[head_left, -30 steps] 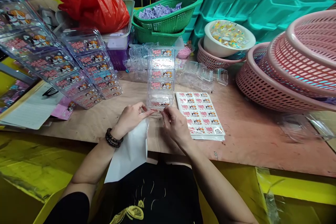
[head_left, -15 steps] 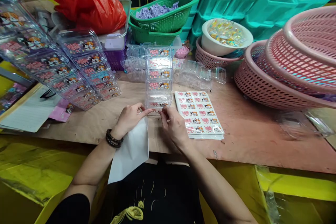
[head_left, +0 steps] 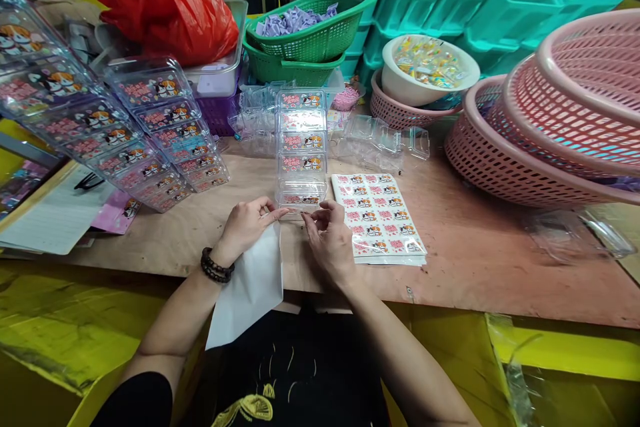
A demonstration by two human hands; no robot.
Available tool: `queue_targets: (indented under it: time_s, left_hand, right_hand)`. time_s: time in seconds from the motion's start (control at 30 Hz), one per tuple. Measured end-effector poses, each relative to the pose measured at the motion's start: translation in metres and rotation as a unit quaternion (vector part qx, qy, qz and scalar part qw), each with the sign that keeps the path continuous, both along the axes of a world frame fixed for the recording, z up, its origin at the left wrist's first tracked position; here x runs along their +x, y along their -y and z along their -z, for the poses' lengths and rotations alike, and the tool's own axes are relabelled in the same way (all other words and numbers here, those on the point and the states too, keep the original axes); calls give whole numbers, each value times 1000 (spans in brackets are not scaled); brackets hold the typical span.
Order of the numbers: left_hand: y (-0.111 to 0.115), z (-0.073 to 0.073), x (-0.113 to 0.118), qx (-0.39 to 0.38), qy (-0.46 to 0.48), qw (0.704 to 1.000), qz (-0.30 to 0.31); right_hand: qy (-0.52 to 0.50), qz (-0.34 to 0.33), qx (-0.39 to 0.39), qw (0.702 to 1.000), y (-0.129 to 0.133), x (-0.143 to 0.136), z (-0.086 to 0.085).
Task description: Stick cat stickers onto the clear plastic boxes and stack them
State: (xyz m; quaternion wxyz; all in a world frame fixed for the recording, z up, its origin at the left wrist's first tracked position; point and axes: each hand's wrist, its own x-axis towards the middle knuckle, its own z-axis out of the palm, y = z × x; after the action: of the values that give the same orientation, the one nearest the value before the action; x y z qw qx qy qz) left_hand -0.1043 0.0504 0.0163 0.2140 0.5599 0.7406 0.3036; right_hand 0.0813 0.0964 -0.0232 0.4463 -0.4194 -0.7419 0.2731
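Several clear plastic rectangular boxes (head_left: 301, 163) w/ cartoon-animal labels stand stacked mid-desk (head_left: 465, 267); pink Chinese-style lettering, too small to read. L hand (head_left: 247, 227) & R hand (head_left: 330, 240) at stack's near end, fingers narrow, can't tell what's gripped. Plain white paper sheet (head_left: 250, 300) by L wrist; glossy white sticker sheet (head_left: 377, 217), same print, beside R hand.

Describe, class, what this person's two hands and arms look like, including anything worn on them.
The left hand is ungloved, with a dark beaded bracelet at the wrist and a black sleeve further up. The right hand is ungloved too, its wrist bare.
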Motion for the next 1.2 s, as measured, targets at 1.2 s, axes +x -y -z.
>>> queue_targets:
  time_s: [1.2]
  left_hand:
    - [80, -49, 14, 56, 60, 984, 157]
  right_hand:
    - [80, -273, -249, 926, 53, 57, -76]
